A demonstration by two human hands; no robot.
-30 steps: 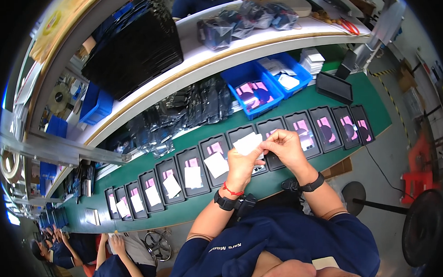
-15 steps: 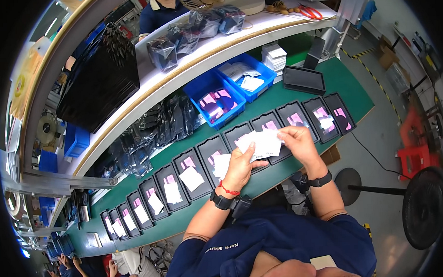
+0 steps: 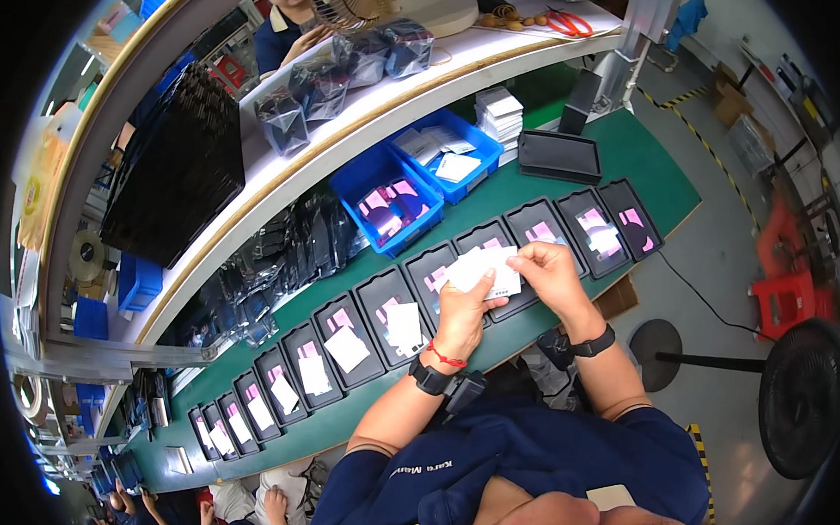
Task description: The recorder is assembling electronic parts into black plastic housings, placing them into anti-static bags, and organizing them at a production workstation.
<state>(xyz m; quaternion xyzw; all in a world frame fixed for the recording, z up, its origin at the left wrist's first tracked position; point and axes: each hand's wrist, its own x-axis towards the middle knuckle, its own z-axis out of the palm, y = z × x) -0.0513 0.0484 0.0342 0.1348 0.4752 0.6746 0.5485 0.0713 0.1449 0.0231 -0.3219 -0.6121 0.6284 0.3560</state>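
My left hand [image 3: 463, 309] grips a small stack of white cards [image 3: 484, 269] from below. My right hand [image 3: 552, 269] pinches the right edge of the top card. Both hands hover over a row of black trays [image 3: 366, 306] on a green conveyor belt [image 3: 620, 149]. The trays to the left each carry a white card [image 3: 347, 349] on a pink sheet. The trays to the right show only pink sheets [image 3: 597, 230]. A black watch and a red string sit on my left wrist, a black watch on my right.
Two blue bins [image 3: 387, 201] with pink sheets and white cards stand behind the belt. An empty black tray [image 3: 560, 156] lies at the far right. Dark bags [image 3: 281, 249] pile under a white shelf [image 3: 360, 126]. A stack of black trays [image 3: 172, 174] sits upper left. Other workers sit nearby.
The view has swung so the belt and trays sit further right and lower. My hands keep holding the cards, the right hand fingering the top card.
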